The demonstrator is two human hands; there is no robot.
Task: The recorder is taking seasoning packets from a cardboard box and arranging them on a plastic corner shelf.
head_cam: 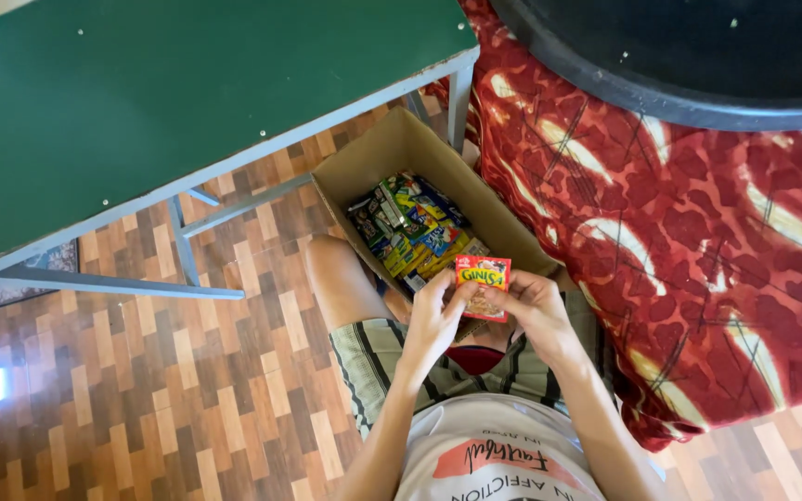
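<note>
Seated on the parquet floor (141, 371), we hold one small red-and-orange snack packet (483, 286) up w/ both hands, just above the near end of an open cardboard box (378, 158). Left hand (433, 320) pinches the packet's left edge, thumb and fingers clenched on it; right hand (536, 311) grasps the right edge the same way. The packet is clear of the box, upright, face toward the camera, approx. over our lap. Inside the box lies a loose heap of other packets (410, 227), green, blue and yellow, so by our reading one is out and in hand while most of the lot is yet to be handled. The box sits between a green worktop (169, 93) on grey metal legs and a bed w/ a red patterned cover (698, 232)
</note>
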